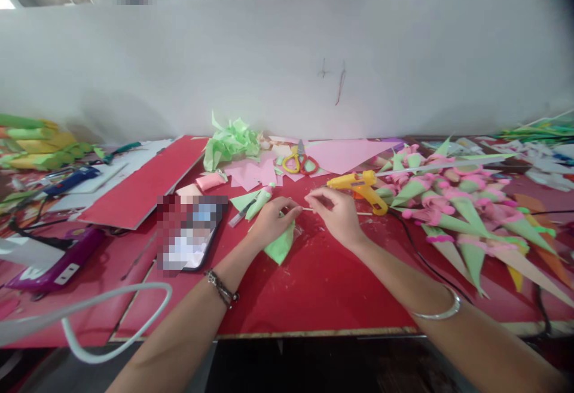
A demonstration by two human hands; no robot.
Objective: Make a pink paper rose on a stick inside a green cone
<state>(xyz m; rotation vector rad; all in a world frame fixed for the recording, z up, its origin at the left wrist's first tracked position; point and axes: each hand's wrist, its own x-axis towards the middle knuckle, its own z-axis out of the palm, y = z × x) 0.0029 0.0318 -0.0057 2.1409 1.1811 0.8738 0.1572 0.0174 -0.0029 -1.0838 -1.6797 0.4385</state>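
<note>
My left hand is closed, with thumb and forefinger pinched at one end of a thin pale stick. Facing it, my right hand pinches the same stick, which seems to run on behind the fingers to the right. A piece of light green paper lies under my left hand, partly covered by it. Beside that hand is a small green paper cone with a pink top, next to a clear-barrelled pen. A yellow glue gun rests just beyond my right hand.
Many pink-and-green paper flowers are heaped on the right. Scissors, pink paper sheets and crumpled green paper lie at the back. A phone, red board and white cable occupy the left.
</note>
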